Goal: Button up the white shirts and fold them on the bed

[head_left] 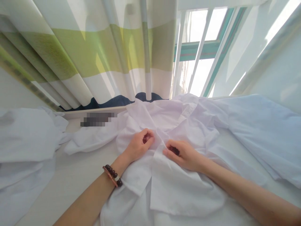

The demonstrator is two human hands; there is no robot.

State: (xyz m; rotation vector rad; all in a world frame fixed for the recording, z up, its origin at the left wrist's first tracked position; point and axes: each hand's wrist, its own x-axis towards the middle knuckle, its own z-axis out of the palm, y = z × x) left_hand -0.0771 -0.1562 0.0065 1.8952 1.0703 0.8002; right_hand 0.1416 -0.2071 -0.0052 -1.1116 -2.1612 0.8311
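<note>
A white shirt (pixel 178 185) lies spread on a pale table (pixel 70 179) in front of me, its collar toward the window. My left hand (pixel 140 145), with a dark bead bracelet (pixel 113 175) on the wrist, is curled and pinches the shirt's fabric near the front opening. My right hand (pixel 182 154) rests just to the right of it, fingers curled and gripping the shirt's front edge. The two hands are a few centimetres apart.
More white garments lie at the left (pixel 25 141) and at the right (pixel 263 131). A striped green, yellow and white curtain (pixel 105 53) hangs behind the table. A bright window (pixel 204 47) with a teal frame is at the back right.
</note>
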